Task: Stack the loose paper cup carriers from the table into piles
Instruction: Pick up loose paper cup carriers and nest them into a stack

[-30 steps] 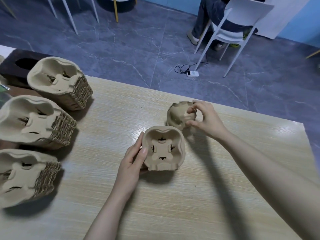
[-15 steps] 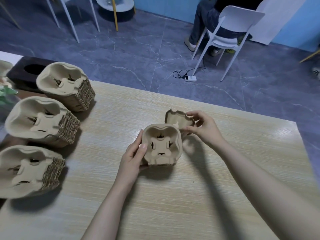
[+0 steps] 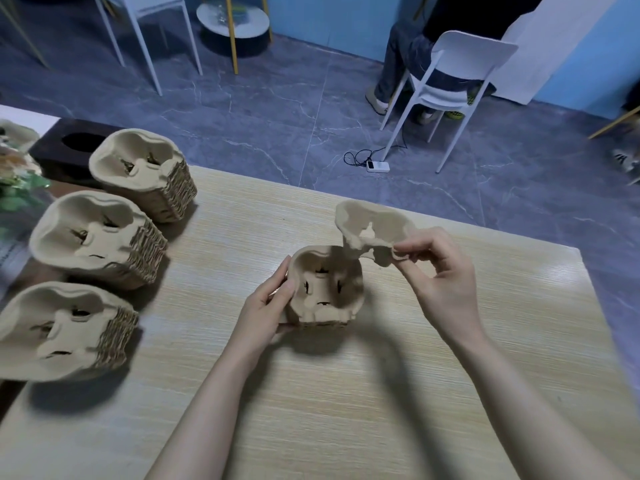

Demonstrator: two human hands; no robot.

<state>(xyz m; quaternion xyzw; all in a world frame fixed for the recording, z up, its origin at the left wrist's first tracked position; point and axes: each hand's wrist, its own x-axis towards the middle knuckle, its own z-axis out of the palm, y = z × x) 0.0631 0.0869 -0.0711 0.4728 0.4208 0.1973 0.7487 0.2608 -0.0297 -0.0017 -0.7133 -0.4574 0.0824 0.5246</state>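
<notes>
A short pile of tan pulp cup carriers [image 3: 325, 289] sits mid-table on the light wooden table [image 3: 346, 410]. My left hand [image 3: 268, 306] grips its left side, thumb on the rim. My right hand [image 3: 440, 275] pinches the near edge of a single loose carrier [image 3: 372, 228] and holds it in the air, tilted, just above and behind the pile's right rim. Three taller piles stand along the table's left side: a far one [image 3: 145, 171], a middle one [image 3: 97, 237] and a near one [image 3: 65, 327].
A dark wooden block with a round hole [image 3: 65, 150] lies beyond the far pile, green leaves [image 3: 17, 192] at the far left. On the grey floor beyond the table's far edge are a power strip [image 3: 377, 166], white chairs and a seated person [image 3: 433, 46].
My right hand has lifted the loose carrier off the table and brought it over the pile's right rim. My left hand stays on the pile. The camera has tilted up slightly.
</notes>
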